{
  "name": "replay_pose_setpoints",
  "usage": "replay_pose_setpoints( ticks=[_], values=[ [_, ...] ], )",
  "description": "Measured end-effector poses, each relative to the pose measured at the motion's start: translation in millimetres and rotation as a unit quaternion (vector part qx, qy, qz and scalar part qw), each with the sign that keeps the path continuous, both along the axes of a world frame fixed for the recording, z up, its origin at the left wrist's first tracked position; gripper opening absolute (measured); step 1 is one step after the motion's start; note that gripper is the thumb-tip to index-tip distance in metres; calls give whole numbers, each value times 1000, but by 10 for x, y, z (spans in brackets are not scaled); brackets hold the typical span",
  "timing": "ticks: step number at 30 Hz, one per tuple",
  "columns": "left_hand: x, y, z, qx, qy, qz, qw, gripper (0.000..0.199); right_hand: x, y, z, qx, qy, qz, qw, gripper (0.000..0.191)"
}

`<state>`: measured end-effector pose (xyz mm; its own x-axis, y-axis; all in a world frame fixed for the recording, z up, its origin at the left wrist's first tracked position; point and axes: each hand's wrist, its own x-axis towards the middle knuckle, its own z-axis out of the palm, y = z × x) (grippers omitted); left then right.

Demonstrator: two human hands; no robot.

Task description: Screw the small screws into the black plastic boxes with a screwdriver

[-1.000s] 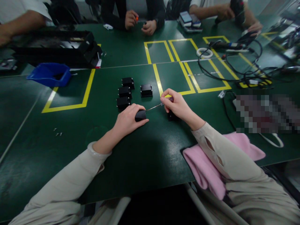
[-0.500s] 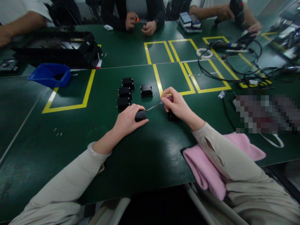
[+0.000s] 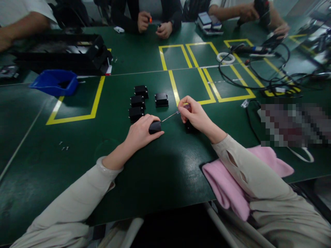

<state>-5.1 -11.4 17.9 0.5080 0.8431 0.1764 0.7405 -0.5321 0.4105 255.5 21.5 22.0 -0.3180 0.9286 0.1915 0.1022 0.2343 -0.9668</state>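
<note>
My left hand [image 3: 141, 132] grips a small black block [image 3: 155, 127] against the green table. A screwdriver [image 3: 170, 117] is pinched in my right hand [image 3: 192, 113], its thin shaft slanting down left so that the tip meets the block's upper right edge. Behind my left hand, several similar black blocks stand in a column, the nearest [image 3: 136, 113] close to my knuckles. Another black block [image 3: 161, 99] stands alone to their right. Under my right hand a dark object [image 3: 190, 127] is mostly hidden.
Small screws [image 3: 65, 148] lie at the left. Further back are a blue scoop-shaped bin [image 3: 55, 82] and black trays [image 3: 59, 57]. A pink cloth [image 3: 224, 182] lies beneath my right forearm; cables [image 3: 274, 81] tangle at the right. Other people's hands [image 3: 164, 30] are across the table.
</note>
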Motion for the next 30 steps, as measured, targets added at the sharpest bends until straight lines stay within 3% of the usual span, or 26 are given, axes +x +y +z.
replay_pose_setpoints(
  ticks=[18,25,30],
  values=[
    [2,4,-1,0,7,-1,1000,37,-15,-5,-20,-16,13,5,1000,32],
    [7,-4,-1,3,5,2,1000,35,6,7,-26,11,8,11,1000,18],
    [8,-5,0,2,3,2,1000,35,1,18,-40,-1,-4,6,1000,31]
  ],
)
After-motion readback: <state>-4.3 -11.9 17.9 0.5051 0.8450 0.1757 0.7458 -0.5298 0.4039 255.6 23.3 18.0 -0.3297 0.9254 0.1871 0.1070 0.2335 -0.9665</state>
